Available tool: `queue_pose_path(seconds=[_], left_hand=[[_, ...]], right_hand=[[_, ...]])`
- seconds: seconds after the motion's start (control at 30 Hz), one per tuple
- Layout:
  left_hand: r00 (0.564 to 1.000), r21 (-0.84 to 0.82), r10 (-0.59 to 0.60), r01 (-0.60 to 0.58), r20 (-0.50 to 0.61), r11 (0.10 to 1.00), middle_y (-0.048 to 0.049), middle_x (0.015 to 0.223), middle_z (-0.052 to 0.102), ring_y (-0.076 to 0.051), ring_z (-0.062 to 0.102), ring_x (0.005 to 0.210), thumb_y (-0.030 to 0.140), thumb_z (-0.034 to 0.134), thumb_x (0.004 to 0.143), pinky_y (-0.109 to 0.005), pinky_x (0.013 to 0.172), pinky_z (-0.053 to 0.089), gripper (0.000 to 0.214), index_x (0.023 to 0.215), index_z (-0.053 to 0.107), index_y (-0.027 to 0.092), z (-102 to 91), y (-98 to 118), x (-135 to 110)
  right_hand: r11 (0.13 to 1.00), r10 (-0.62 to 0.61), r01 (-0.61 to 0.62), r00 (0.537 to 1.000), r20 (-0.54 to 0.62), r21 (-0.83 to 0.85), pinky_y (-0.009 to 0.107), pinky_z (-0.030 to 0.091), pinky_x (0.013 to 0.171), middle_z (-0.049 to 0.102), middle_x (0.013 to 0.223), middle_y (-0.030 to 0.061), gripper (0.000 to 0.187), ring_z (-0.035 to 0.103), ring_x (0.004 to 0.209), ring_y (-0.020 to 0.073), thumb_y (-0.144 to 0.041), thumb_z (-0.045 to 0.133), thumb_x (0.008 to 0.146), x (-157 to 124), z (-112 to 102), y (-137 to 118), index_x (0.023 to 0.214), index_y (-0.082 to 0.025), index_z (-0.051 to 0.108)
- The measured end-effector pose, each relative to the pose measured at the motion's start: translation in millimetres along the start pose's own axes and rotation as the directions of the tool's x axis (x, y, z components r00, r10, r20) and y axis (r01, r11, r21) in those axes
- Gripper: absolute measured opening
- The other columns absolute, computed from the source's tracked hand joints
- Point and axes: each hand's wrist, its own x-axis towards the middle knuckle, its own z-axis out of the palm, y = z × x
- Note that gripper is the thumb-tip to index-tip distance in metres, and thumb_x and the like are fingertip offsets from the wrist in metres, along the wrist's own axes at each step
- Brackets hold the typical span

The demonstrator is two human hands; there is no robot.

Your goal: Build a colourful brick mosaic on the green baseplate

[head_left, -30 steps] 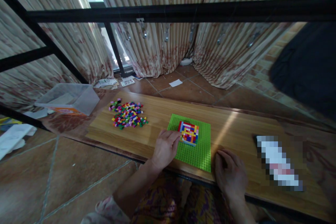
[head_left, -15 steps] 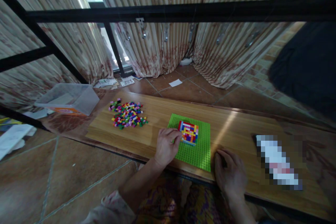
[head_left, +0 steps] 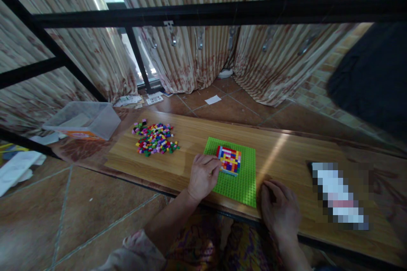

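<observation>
A green studded baseplate [head_left: 244, 190] lies on the wooden tabletop in front of me. Attached to its middle is a square patch of multicoloured toy bricks [head_left: 230, 161], with light-blue bricks along its left and near sides. My left hand [head_left: 204, 176] is over the plate's left part, thumb and fingers pinched together at the patch's left edge. Whatever is between these fingertips is too small and covered to make out. Just right of the plate, my right hand [head_left: 280, 205] rests on the table with loosely curled fingers, and nothing shows in it.
Many loose toy bricks [head_left: 155, 139] lie in a pile on the table's left part. Beyond them stands a clear plastic box [head_left: 85, 120] with an orange label. A blurred-out flat object [head_left: 338, 197] lies at right. A black metal bar [head_left: 203, 15] crosses above the table.
My left hand stays at the patch's left edge, its fingers shifted only slightly. More light blue shows along that edge now. My right hand keeps its place.
</observation>
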Motion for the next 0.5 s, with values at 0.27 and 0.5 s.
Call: queue_pose_path(seconds=[0.27, 0.5], left_hand=[[0.993, 0.035, -0.035, 0.031, 0.114, 0.999, -0.0010, 0.090, 0.074, -0.018, 0.065, 0.086, 0.011, 0.062, 0.087, -0.035, 0.082, 0.046, 0.016, 0.079, 0.069, 0.023, -2.6, 0.3, 4.3], [0.997, -0.007, -0.076, 0.076, 0.016, 0.997, -0.0028, 0.099, 0.074, -0.019, 0.065, 0.094, 0.014, 0.062, 0.090, -0.036, 0.087, 0.049, 0.015, 0.097, 0.071, 0.024, -4.3, 1.1, -0.6]], right_hand=[[1.000, -0.001, 0.001, 1.000, 0.005, -0.017, 0.041, 0.048, 0.088, 0.071, 0.105, 0.0139, 0.037, 0.061, 0.098, 0.0271, -0.039, 0.047, 0.094, -0.2, 1.3, 0.8, 0.098, -0.014, 0.073], [1.000, 0.000, 0.000, 1.000, 0.007, 0.001, 0.041, 0.048, 0.088, 0.071, 0.106, 0.0140, 0.038, 0.061, 0.099, 0.0271, -0.041, 0.046, 0.095, -0.7, 2.4, 2.2, 0.097, -0.014, 0.073]])
